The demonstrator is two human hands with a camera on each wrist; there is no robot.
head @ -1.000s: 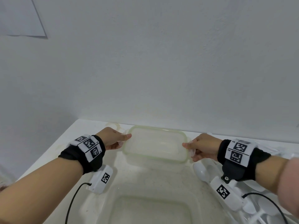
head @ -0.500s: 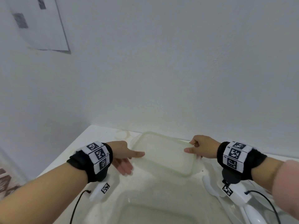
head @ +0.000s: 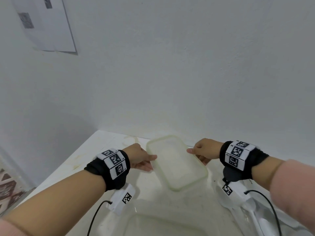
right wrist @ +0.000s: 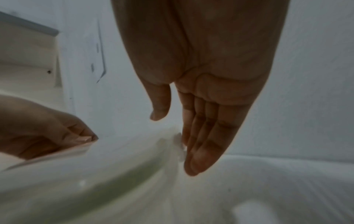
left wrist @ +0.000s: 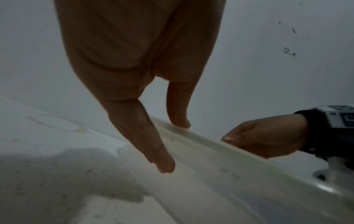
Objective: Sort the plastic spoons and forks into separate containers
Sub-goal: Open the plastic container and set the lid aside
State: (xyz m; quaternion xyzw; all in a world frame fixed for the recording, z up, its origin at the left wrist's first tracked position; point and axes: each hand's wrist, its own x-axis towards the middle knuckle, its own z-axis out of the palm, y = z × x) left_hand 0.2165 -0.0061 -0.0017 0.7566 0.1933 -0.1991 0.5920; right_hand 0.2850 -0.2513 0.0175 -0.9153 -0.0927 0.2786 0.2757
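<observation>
**Lid held between both hands over the table**

The translucent rectangular plastic lid (head: pixel 175 160) is tilted above the white table (head: pixel 95 150), pinched at its edges by left hand (head: pixel 139 156) and right hand (head: pixel 205 149), thumbs on top, fingers beneath. A clear plastic container (head: pixel 163 225) sits nearest; white plastic spoons (head: pixel 254 212) lie right.

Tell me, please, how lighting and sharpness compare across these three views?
Head view: evenly lit and fairly sharp, wall edges bowed by the wide lens. Left wrist view: dim, left hand backlit, its shadow on the table. Right wrist view: dim, container smeared by blur under the right hand.
</observation>
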